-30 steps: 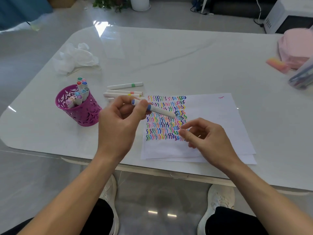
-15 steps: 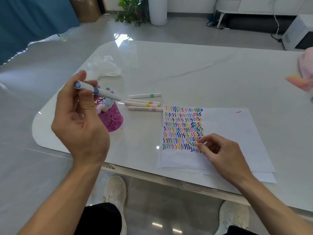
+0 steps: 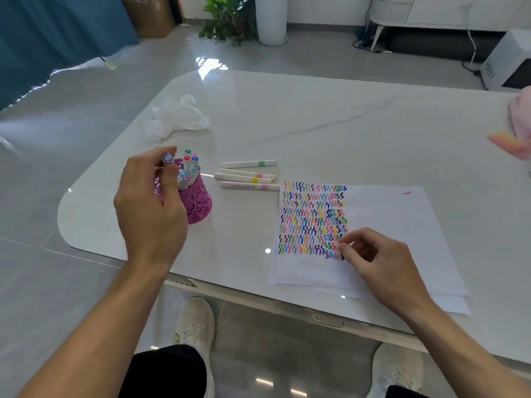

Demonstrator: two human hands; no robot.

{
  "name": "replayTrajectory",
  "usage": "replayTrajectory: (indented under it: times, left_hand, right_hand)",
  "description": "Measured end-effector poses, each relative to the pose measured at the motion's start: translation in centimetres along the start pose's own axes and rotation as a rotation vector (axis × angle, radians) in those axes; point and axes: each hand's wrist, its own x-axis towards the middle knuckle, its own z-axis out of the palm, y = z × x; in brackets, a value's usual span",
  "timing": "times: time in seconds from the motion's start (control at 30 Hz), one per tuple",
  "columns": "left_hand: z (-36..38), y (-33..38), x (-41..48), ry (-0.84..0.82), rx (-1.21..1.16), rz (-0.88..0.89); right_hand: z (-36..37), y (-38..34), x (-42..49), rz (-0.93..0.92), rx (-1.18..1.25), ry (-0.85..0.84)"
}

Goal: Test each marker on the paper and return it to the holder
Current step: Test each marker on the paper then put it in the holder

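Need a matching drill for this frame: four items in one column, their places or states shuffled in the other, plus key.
1 left hand
2 right hand
3 four loose markers
4 crumpled white wrap

A rests on the paper, at the scribbles' edge
B flat on the table between holder and paper
C grips a marker at the holder
D on the table beyond the holder

Pairs: 1-C, 2-A, 3-B, 4-D
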Motion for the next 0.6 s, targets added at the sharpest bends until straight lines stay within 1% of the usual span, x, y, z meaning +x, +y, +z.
replayTrajectory:
  times: [0.37,0.47,0.6]
  left_hand:
    - [0.5,-0.7,0.3,-0.121,0.184,-0.138]
    - [0.8,-1.1,0.2,-0.157,0.198,-0.173]
    - [1.2,-0.7,0.0,-0.151,0.196,-0.148]
  right_hand:
    - [0.1,-0.1,0.1,0.000,0.016,0.008]
    - [0.1,-0.1,0.1,0.000,0.010,0.011]
    - [0.0,-0.1,0.1,0.005,0.014,0.010]
